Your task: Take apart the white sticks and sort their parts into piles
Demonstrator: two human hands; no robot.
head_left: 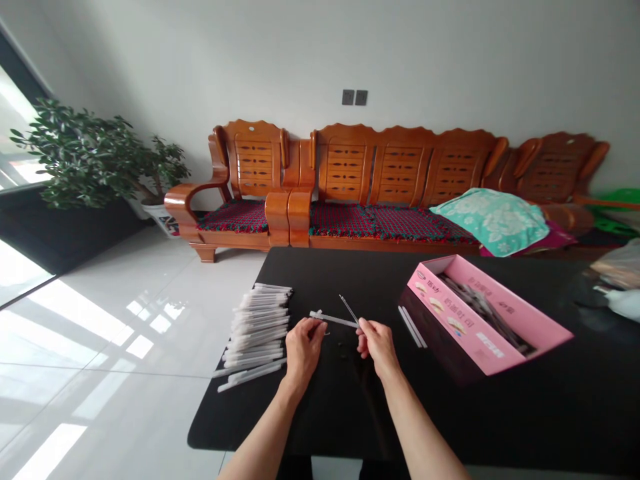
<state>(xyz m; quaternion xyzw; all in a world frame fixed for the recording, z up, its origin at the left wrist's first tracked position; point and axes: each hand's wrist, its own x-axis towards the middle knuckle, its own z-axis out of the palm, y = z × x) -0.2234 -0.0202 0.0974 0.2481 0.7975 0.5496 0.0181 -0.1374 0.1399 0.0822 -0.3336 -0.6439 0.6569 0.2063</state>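
My right hand [376,343] is closed on a slim white tube [337,321] and a thin, pointed metal-looking rod [349,309]. The tube reaches left across the gap between my hands, while the rod slants up and away. My left hand [304,347] is pinched at the tube's far end; a tiny pale bit shows by its fingertips, too small to name. Left of that hand lies a stack of white tubes [257,327] with dark right ends. Two more white tubes [413,327] lie to the right of my right hand.
A pink printed box [465,330] holding dark slender pieces [480,303] stands on the right of the black table [340,407]. Small dark bits [343,350] lie between my hands. Plastic bags [620,273] sit at the far right. A wooden sofa [295,220] stands behind.
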